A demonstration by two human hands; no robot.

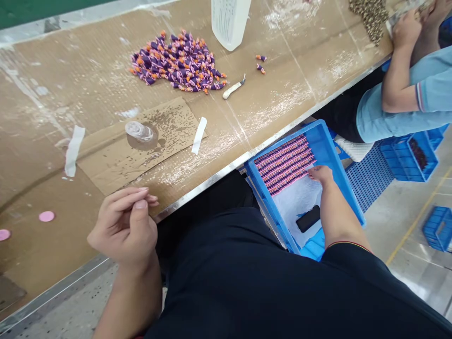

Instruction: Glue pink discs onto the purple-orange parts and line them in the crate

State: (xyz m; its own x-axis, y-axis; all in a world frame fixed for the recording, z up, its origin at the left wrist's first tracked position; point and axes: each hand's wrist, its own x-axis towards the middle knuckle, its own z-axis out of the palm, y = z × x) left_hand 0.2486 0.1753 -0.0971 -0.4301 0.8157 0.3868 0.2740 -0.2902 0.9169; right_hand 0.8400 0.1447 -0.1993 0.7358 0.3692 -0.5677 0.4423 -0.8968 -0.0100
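Note:
My left hand point(123, 226) is raised over the near edge of the table, with the thumb and fingers curled close together and nothing visible between them. My right hand point(320, 175) rests in a blue plastic crate point(319, 136), touching the edge of tight rows of pink and purple pieces point(284, 164) that lie on a white sheet point(296, 207). A black phone point(308, 219) lies on that sheet near my wrist. On the table, a loose heap of purple, pink and orange pieces point(176, 61) lies beyond my hands, beside a small white-handled knife point(233, 88).
A cardboard sheet point(137, 146) with a clear plastic container point(139, 132) lies on the stained table point(88, 99). A white bottle point(229, 23) stands at the far edge. To the right, a co-worker in a light blue shirt point(406, 99) handles items beside a spotted bead pile point(367, 19). Blue crates point(409, 157) sit on the floor.

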